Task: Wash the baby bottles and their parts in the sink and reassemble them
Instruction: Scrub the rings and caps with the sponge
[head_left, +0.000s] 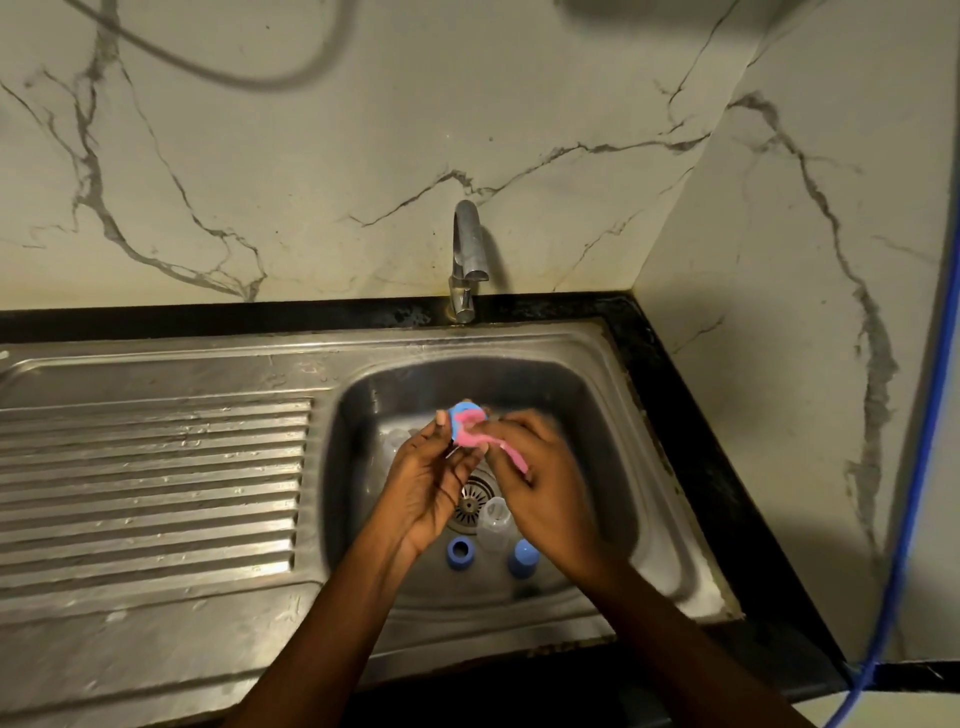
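Left hand (430, 480) grips blue ring (459, 413); right hand (546, 480) holds pink brush (474, 439).

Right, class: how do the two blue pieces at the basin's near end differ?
The left blue piece shows a dark open hole, like a ring; the right blue piece shows a closed, rounded top. The left blue piece looks shorter, the right blue piece taller. Both are blue, untouched, flanking a clear bottle in the sink.
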